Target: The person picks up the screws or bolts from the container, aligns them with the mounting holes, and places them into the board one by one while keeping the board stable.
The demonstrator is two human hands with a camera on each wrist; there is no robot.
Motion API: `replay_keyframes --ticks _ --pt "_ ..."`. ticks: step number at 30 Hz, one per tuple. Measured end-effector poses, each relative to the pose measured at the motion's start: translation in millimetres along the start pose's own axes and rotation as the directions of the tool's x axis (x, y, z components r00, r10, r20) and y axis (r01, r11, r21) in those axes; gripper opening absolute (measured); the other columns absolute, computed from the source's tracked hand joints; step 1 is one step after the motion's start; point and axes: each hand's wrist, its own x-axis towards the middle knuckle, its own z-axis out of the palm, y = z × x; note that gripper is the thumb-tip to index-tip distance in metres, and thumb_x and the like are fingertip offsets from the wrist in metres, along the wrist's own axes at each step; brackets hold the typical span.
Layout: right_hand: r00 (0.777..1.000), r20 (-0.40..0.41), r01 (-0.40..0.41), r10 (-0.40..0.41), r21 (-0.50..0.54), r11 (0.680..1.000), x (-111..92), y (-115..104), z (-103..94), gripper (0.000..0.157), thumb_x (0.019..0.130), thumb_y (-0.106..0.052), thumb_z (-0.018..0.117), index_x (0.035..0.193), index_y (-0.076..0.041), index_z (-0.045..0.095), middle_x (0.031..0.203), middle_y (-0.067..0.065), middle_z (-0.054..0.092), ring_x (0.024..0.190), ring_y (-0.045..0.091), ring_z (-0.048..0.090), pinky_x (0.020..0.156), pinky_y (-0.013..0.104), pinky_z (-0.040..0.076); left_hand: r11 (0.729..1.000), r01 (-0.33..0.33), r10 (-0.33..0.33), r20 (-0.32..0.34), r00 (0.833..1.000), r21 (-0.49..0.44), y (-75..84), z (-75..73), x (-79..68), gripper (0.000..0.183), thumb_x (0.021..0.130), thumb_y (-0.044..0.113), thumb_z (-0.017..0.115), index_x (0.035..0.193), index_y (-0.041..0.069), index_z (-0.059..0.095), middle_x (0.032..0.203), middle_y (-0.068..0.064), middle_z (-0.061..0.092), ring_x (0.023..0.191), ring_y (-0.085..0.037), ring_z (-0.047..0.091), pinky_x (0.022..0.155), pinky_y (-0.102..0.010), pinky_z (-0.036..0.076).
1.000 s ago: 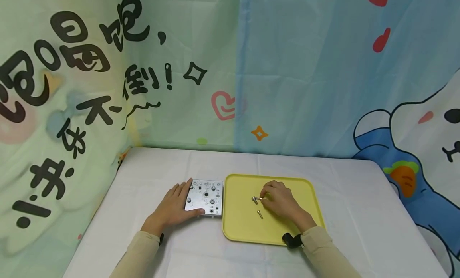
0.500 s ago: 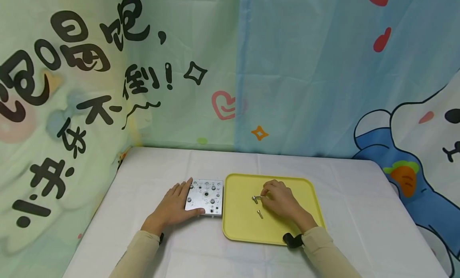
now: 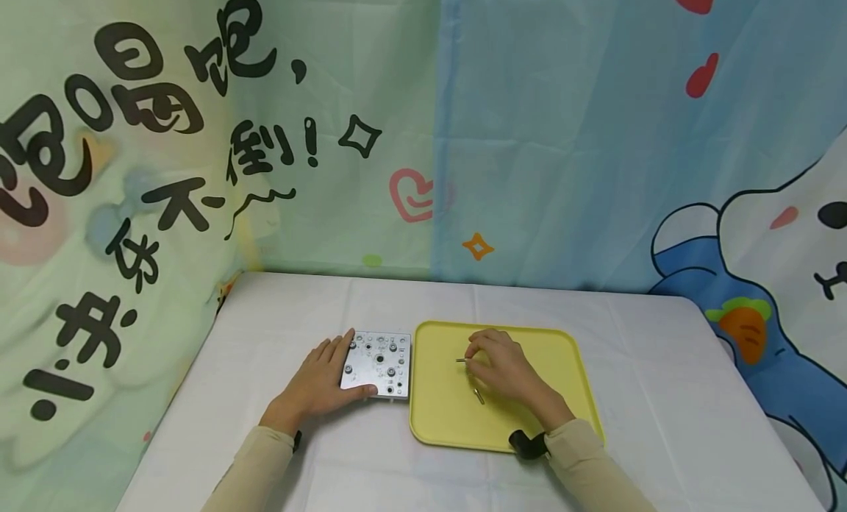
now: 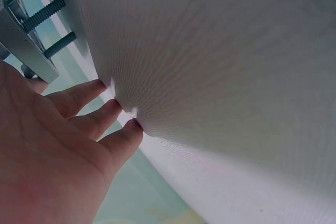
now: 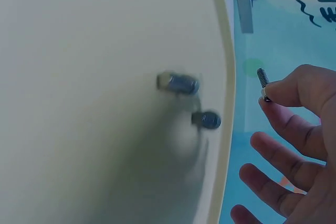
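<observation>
My right hand (image 3: 501,361) is over the yellow tray (image 3: 437,424), pinching a small metal screw (image 5: 263,80) between thumb and index finger, its threaded end pointing away from the fingertips. The other three fingers are spread apart. Below the hand, two more screws (image 5: 178,83) lie on the tray in the right wrist view. In the head view one screw (image 3: 479,396) shows in front of the hand. My left hand (image 3: 324,379) holds the silver metal plate (image 3: 377,363) at its left side, thumb at the front edge, index finger at the back corner. Its other fingertips (image 4: 134,124) touch the tablecloth.
Several holes and screw heads dot the plate's top, and threaded screws (image 4: 44,14) stick out from its underside. The plate stands close beside the tray's left rim. A white cloth (image 3: 357,468) covers the table, with printed curtains (image 3: 562,129) behind it.
My right hand has shifted left and come up with the screw pinched in its fingers. A screw near it is now mostly hidden in the head view. The left hand stays put.
</observation>
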Motion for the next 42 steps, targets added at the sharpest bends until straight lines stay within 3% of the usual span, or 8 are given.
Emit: replay_keyframes --ticks 17,31,42 --pt "0.998 0.03 0.057 -0.058 0.027 0.998 12 -35 15.8 0.006 0.088 -0.011 0.071 0.087 -0.015 0.068 0.12 0.011 0.063 0.114 0.036 0.054 0.092 0.061 0.043 1.0 0.004 -0.004 -0.004 1.0 0.004 -0.3 0.8 1.0 0.115 0.08 0.077 0.06 0.161 0.009 0.016 0.156 -0.024 0.033 0.144 -0.043 0.029 0.118 -0.053 0.022" --pt "0.987 0.052 0.149 -0.15 0.02 0.989 20 -58 35.9 0.006 0.086 -0.012 0.072 0.086 -0.016 0.068 0.118 0.01 0.064 0.112 0.032 0.056 0.091 0.057 0.045 1.0 0.005 -0.005 -0.004 1.0 -0.004 -0.1 -0.8 0.0 0.115 0.08 0.078 0.06 0.161 0.009 0.016 0.156 -0.024 0.033 0.144 -0.043 0.028 0.118 -0.052 0.022" --pt "0.98 0.1 0.171 -0.171 0.007 0.985 20 -66 40.1 0.005 0.088 -0.016 0.072 0.086 -0.016 0.068 0.121 0.01 0.063 0.114 0.031 0.056 0.095 0.055 0.045 1.0 0.001 -0.001 -0.009 1.0 0.007 -0.6 0.1 1.2 0.115 0.08 0.079 0.058 0.161 0.009 0.017 0.156 -0.024 0.034 0.144 -0.043 0.029 0.118 -0.052 0.023"
